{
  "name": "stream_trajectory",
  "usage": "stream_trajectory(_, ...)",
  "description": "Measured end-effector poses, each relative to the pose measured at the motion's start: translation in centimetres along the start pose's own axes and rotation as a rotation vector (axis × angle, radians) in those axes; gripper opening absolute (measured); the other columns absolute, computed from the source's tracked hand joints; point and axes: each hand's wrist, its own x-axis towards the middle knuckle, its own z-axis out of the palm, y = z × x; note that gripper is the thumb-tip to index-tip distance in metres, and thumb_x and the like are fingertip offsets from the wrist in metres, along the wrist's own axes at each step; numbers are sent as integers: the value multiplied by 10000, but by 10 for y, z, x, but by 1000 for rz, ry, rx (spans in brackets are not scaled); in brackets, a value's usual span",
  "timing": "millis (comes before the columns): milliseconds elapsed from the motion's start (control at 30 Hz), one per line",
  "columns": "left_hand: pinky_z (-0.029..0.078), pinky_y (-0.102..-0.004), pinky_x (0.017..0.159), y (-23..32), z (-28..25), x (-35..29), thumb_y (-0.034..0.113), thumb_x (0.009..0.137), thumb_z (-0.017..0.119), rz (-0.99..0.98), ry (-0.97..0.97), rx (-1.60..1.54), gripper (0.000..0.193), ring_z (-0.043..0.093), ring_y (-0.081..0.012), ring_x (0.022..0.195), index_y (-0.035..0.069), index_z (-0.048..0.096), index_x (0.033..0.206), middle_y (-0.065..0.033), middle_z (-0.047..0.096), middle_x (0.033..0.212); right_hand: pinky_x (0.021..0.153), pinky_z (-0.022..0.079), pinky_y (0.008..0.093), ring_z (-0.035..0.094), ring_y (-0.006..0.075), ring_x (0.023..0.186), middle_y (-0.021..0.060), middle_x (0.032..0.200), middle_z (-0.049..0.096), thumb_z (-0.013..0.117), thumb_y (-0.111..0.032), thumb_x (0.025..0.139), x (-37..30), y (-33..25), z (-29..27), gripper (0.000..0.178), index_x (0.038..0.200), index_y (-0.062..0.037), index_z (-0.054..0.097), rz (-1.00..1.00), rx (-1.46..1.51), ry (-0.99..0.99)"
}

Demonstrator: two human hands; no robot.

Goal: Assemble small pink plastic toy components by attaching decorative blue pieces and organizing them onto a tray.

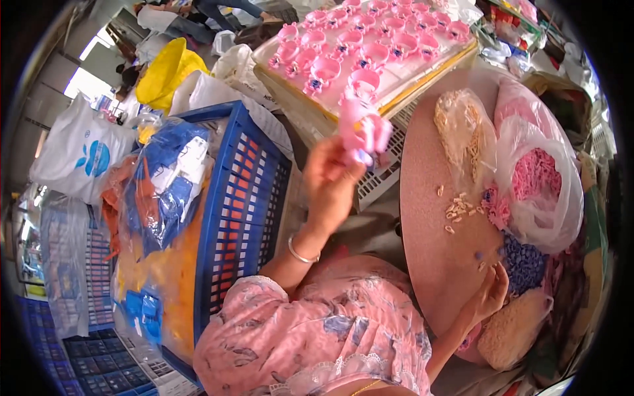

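Observation:
My left hand [331, 181] is raised in the middle, fingers closed round a pink plastic toy part [362, 129]. Its upper end is blurred, and a small purple bit shows near my thumb. At the right, my right hand [490, 296] rests low over the round table [422, 237] with fingertips drawn together. Whether a small piece is between them cannot be made out. Just beyond the fingertips lie a few purple bits and a scatter of small beige pieces [462, 210]. A heap of purple-blue pieces [526, 267] sits right beside that hand.
Rows of pink toy parts [363, 39] stand on a white-topped box [290, 82] ahead. Clear bags hold beige pieces [461, 125] and pink pieces [538, 175]. A beige heap [515, 330] lies near my right wrist. Left of me stands a blue crate [231, 198] with bagged parts.

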Motion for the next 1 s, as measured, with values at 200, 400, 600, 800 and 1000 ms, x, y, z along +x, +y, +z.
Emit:
stream_trajectory(200, 512, -245, 768, -3, -26, 96, 26, 805, 785, 282, 28, 742, 340, 638, -107, 877, -5, 613, 1096, -51, 681, 966, 844, 480, 236, 602, 100, 908, 31, 979, 654, 601, -55, 974, 4, -3, 0, 124, 1058, 15, 658, 33, -53, 17)
stream_trajectory(400, 551, -301, 760, -35, 34, 158, 141, 764, 824, 495, -446, 1210, 361, 679, -212, 817, 5, 650, 1050, -125, 715, 952, 814, 485, 229, 600, 88, 872, 17, 958, 656, 605, -40, 967, 1, 4, 3, 108, 1042, 5, 667, 9, 15, -1)
stream_trajectory(600, 470, -414, 957, -83, 41, 195, 168, 809, 787, 462, -649, 1548, 307, 578, -157, 620, -16, 648, 1013, -103, 633, 690, 787, 482, 212, 590, 75, 848, 0, 927, 640, 599, -32, 966, -4, -1, -10, 115, 1054, -3, 667, -23, -43, -15)
stream_trajectory(800, 288, -487, 1147, -74, 34, 191, 163, 791, 798, 373, -724, 1770, 303, 631, -204, 683, 15, 673, 1024, -81, 656, 697, 784, 485, 215, 585, 74, 843, -6, 914, 631, 602, -31, 963, -15, 1, -30, 101, 1035, -4, 666, 15, -79, 15)
stream_trajectory(1000, 349, -587, 1035, -82, 25, 189, 368, 800, 748, 867, -761, 1784, 269, 674, -300, 992, 103, 720, 833, -136, 716, 888, 775, 499, 218, 608, 83, 844, 17, 940, 657, 619, -12, 943, -17, 12, -36, 101, 1027, -5, 674, -22, -187, 40)
